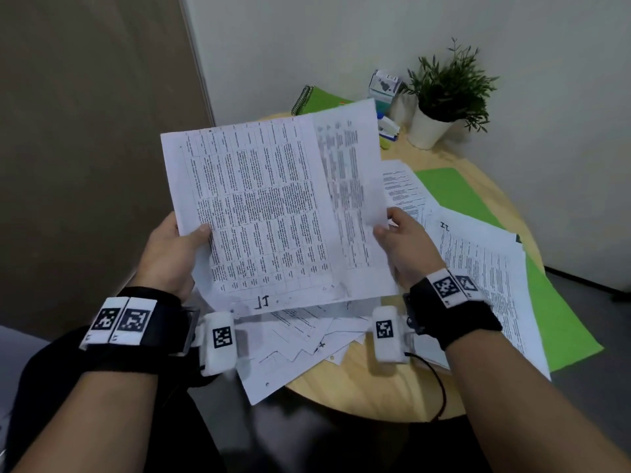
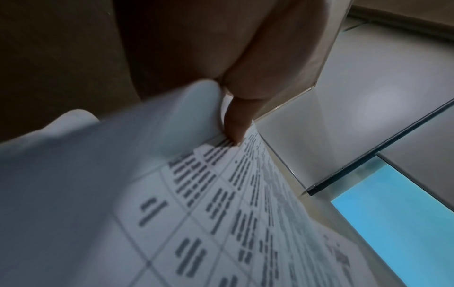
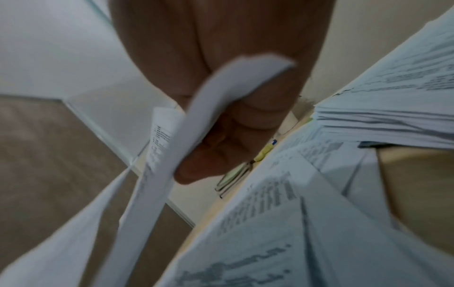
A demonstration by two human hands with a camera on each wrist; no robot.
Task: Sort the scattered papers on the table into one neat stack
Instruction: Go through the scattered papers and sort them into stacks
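Observation:
I hold a few printed sheets (image 1: pixel 273 213) up above the round wooden table (image 1: pixel 375 387). My left hand (image 1: pixel 177 244) grips their left edge, thumb on the printed table; the thumb (image 2: pixel 236 124) presses the held sheets (image 2: pixel 196 213) in the left wrist view. My right hand (image 1: pixel 399 240) pinches the right edge of the rear sheet. In the right wrist view the right hand's fingers (image 3: pixel 221 136) curl behind a bent sheet (image 3: pixel 172 155). More loose papers (image 1: pixel 485 268) lie fanned on the table at right and under the held sheets (image 1: pixel 300 339).
Green folders (image 1: pixel 454 196) lie under the papers at right. A green spiral notebook (image 1: pixel 317 100), a small box (image 1: pixel 386 85), a stapler (image 1: pixel 387 126) and a potted plant (image 1: pixel 440 97) stand at the table's far side by the white wall.

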